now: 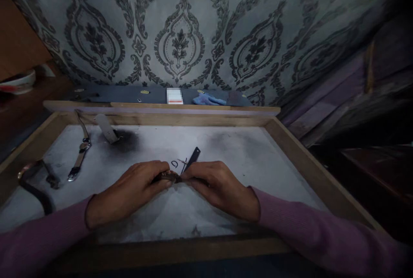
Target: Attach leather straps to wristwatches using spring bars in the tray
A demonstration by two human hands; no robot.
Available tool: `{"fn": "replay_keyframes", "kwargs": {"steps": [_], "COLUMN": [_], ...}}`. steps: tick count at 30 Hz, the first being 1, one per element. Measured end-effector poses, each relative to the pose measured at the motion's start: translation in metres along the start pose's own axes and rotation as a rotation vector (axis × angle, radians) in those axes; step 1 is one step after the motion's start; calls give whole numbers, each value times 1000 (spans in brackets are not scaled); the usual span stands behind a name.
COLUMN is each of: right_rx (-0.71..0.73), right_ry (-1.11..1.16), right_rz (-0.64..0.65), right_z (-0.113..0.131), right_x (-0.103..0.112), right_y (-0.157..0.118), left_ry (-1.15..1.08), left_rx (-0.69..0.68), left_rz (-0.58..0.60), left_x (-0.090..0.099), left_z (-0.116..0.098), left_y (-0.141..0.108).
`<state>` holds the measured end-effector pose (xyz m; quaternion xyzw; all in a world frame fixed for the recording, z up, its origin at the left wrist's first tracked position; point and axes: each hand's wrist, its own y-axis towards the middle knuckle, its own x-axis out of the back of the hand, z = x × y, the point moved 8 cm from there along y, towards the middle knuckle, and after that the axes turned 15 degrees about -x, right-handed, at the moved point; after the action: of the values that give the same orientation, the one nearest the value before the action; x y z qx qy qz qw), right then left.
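Small watch [169, 175] located centrally between both hands, above the near half of the white tray floor [155, 222]. Long axis runs roughly left to right, right end angled slightly near; facing of the dial cannot be told. Left end is gripped between thumb and fingers of the left hand [129, 187]; right end is pinched by the right hand [219, 187], where any tool is hidden by the fingers.

Dark flat strip [194, 154] is seen just beyond the right fingers, pointed far and right; black loop [174, 164] is lying left of it. Second watch [84, 145] is laid out near-to-far at left, with a dark curved strap [38, 194] nearer the left edge.

Tray is bounded by a wooden rim [322, 187]. Open floor is noted right of the right hand, and between strip and far rim.
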<state>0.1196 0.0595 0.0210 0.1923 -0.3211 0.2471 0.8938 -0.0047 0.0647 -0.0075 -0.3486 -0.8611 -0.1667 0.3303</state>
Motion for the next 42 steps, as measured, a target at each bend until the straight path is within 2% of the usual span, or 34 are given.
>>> {"fn": "replay_keyframes", "kwargs": {"steps": [6, 13, 20, 26, 42], "right_rx": [-8, -13, 18, 10, -54], "right_ry": [-77, -99, -127, -97, -24], "right_rz": [-6, -7, -11, -20, -31], "right_z": [0, -3, -3, -3, -10], "right_x": [-6, -11, -15, -15, -16], "right_y": [-1, -3, -3, -3, -1], "left_ry": [86, 108, 176, -2, -126], "left_rx": [-28, 66, -4, -31, -22], "left_rz": [-43, -48, -57, -84, -131], "left_x": [0, 5, 5, 2, 2], "left_z": [0, 2, -2, 0, 6], "left_y": [-2, 0, 1, 1, 0]}}
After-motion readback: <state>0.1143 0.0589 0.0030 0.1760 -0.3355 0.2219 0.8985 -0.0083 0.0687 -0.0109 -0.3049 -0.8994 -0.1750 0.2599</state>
